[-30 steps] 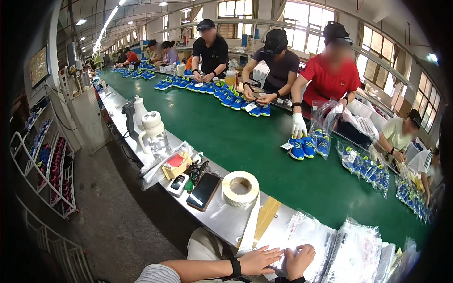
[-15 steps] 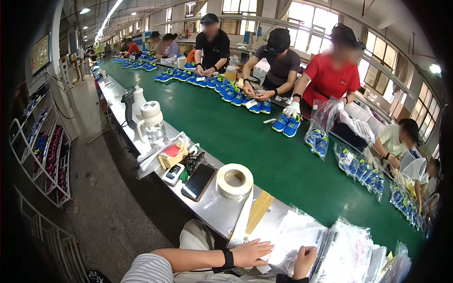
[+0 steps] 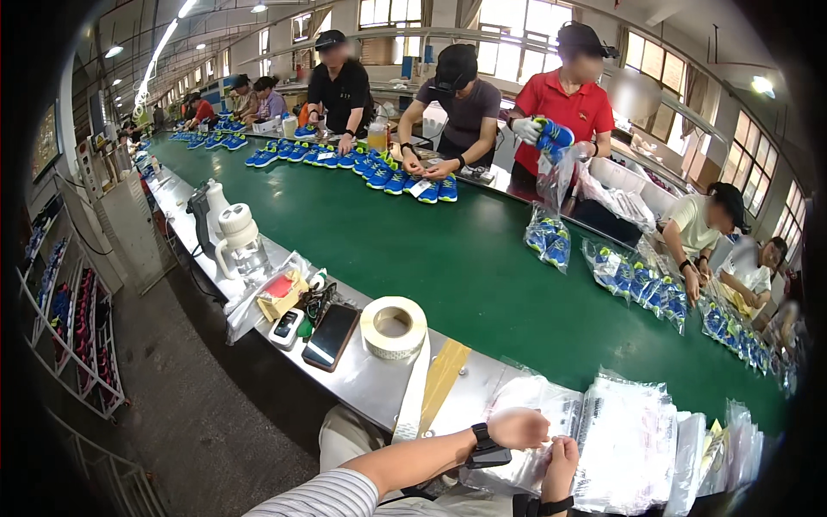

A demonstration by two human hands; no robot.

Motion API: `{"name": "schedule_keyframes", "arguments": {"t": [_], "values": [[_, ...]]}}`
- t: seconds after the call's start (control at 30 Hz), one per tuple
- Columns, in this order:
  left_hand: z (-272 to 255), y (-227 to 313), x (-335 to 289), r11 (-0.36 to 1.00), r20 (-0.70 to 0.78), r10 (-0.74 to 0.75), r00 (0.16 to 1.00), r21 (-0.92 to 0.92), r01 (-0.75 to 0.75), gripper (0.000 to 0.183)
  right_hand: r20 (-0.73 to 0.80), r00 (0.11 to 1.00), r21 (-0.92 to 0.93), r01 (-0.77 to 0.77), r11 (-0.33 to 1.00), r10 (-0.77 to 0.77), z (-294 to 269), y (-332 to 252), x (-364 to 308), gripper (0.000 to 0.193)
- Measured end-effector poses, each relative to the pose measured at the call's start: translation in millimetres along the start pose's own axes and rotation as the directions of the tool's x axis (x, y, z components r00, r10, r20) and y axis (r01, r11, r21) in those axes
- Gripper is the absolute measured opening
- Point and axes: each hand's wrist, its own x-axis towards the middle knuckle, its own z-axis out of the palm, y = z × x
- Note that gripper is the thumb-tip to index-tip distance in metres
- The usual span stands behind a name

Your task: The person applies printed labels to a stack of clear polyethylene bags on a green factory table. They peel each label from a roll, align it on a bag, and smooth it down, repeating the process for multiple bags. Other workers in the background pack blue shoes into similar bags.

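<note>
My left hand (image 3: 519, 428) is over a clear plastic bag (image 3: 534, 396) on the metal ledge, its fingers smeared by motion. Close beside its fingertips, my right hand (image 3: 560, 464) is closed in a pinch; whatever it holds is too small to make out. A stack of flat plastic bags (image 3: 627, 444) lies just right of my hands. To the left stands a large roll of white stickers (image 3: 392, 326), its unwound strip (image 3: 415, 388) running down toward my left forearm next to a strip of brown tape (image 3: 444, 379).
A phone (image 3: 331, 338), a small white device (image 3: 286, 327), a yellow box (image 3: 281, 297) and a water jug (image 3: 244, 246) line the ledge. Across the green belt (image 3: 370, 250), several co-workers handle blue shoes (image 3: 379, 172); bagged shoes (image 3: 637, 284) lie at the right.
My left hand has moved right and up, from lying spread to beside my right hand. The view has shifted right. A co-worker in red has lifted blue shoes off the belt toward a bag.
</note>
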Motion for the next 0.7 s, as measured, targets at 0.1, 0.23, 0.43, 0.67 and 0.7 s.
{"name": "schedule_keyframes", "arguments": {"t": [0.1,0.23,0.43,0.67,0.7], "values": [[14.8,-12.0,6.7,0.916,-0.193,0.118,0.974,0.399,-0.032,0.025,-0.025,0.982,0.164,0.191,0.968,-0.189,-17.5,-18.1,8.1,0.011],[28.3,-21.3,30.4,0.599,-0.245,0.322,0.914,0.801,0.003,0.024,0.162,0.962,0.006,0.221,0.975,-0.219,-12.8,-34.5,8.0,0.011],[34.7,-0.5,-9.4,0.986,-0.139,-0.112,0.984,0.111,0.128,0.070,0.491,0.823,-0.412,0.509,0.756,-0.286,7.4,-11.4,-29.4,0.075],[41.8,35.2,-110.1,0.990,-0.087,0.105,0.991,0.101,-0.096,0.060,0.459,0.722,-0.748,0.629,0.214,-0.518,26.3,-6.8,-33.8,0.065],[38.8,31.8,-119.5,0.984,-0.072,0.172,0.982,0.053,-0.168,0.054,0.441,0.703,-0.745,0.633,0.209,-0.558,25.5,-7.1,-32.6,0.053]]}}
